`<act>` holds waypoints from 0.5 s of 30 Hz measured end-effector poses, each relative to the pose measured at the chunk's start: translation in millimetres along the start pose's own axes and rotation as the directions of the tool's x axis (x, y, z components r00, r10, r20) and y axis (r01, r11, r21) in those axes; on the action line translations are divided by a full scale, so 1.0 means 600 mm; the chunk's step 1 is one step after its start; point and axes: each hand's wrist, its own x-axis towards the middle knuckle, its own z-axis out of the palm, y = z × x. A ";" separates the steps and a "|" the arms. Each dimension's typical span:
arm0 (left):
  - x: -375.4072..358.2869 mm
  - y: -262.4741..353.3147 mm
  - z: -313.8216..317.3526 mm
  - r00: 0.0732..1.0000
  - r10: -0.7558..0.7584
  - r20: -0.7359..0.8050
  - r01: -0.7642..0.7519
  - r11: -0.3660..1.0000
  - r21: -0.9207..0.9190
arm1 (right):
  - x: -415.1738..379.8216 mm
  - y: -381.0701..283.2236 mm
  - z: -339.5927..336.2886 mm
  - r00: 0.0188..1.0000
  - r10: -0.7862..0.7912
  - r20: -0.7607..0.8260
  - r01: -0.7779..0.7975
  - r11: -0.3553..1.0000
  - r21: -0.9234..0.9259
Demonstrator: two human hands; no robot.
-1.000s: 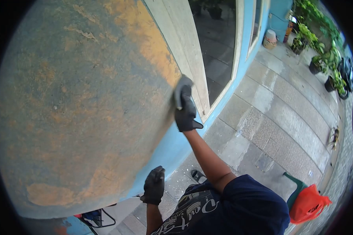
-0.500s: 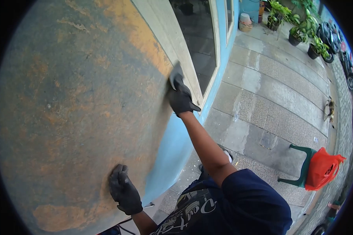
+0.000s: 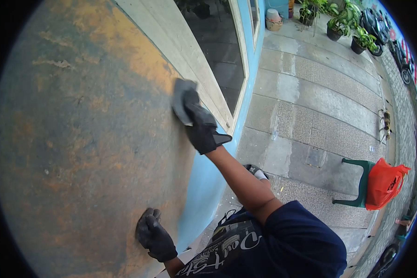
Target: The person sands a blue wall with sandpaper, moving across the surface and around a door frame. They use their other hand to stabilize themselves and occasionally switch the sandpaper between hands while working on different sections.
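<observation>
Two dark-gloved hands at a patchy orange-and-grey wall in the head view. Right hand has its fingers clamped on a flat grey pad, up by the pale window frame, which kinda crowds that side. Left hand is at the near part, fingers bent; can't tell if they're together. Off right, a red bag on a green stool, paved floor, potted plants and motorbikes far off.
</observation>
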 end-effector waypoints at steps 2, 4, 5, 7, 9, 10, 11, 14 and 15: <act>0.006 0.000 0.002 0.999 -0.032 0.004 0.032 0.999 0.008 | -0.053 0.121 0.016 0.994 0.080 -0.071 -0.084 0.994 -0.064; 0.004 0.000 -0.001 0.998 -0.057 0.011 0.057 0.998 0.015 | -0.045 0.105 -0.006 0.945 0.310 0.107 -0.303 0.950 -0.077; 0.002 0.004 0.002 1.000 -0.021 -0.001 0.021 0.999 0.027 | -0.023 0.071 -0.001 0.900 0.408 0.152 -0.377 0.906 -0.193; 0.004 0.000 0.011 1.000 0.010 -0.010 -0.010 0.999 0.037 | -0.002 0.000 0.014 0.998 0.062 0.028 -0.059 0.995 -0.080; 0.006 -0.011 0.010 1.000 0.002 -0.015 -0.001 1.000 0.025 | 0.033 -0.073 0.002 0.989 -0.150 -0.011 0.148 0.985 -0.092; 0.009 -0.012 0.010 1.000 0.007 -0.013 -0.007 0.999 0.033 | -0.004 -0.010 0.007 0.990 -0.123 0.066 0.127 0.991 -0.053; 0.007 -0.012 0.010 1.000 0.003 -0.012 -0.003 1.000 0.029 | -0.039 0.052 0.022 0.995 0.091 0.034 -0.090 0.995 -0.035; -0.008 -0.026 -0.007 1.000 0.022 0.005 -0.022 0.999 0.022 | -0.064 0.099 -0.028 0.771 0.539 0.341 -0.520 0.840 -0.152; -0.001 -0.028 -0.001 0.998 0.064 0.027 -0.065 0.998 0.005 | -0.068 0.117 -0.001 0.812 0.517 0.271 -0.450 0.850 -0.274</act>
